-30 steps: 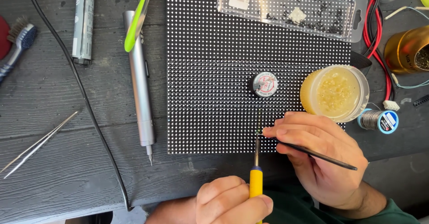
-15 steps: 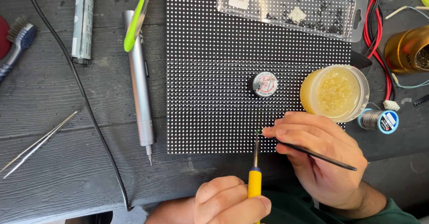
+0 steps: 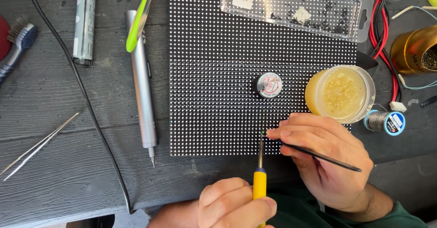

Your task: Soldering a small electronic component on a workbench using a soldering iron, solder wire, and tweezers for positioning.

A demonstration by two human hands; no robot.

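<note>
Two hands: left hand (image 3: pixel 236 205) iron (image 3: pixel 260 173), right hand (image 3: pixel 325 159) tweezers (image 3: pixel 318 155).

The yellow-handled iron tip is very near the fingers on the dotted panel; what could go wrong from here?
1. The yellow-handled iron, held by the left hand, has its tip almost at the right hand's fingertips; a slip may burn them.
2. The tip sits among dense dots on the black panel; it could touch neighbouring dots.
3. The open flux jar stands close behind the right hand and might be knocked.
</note>
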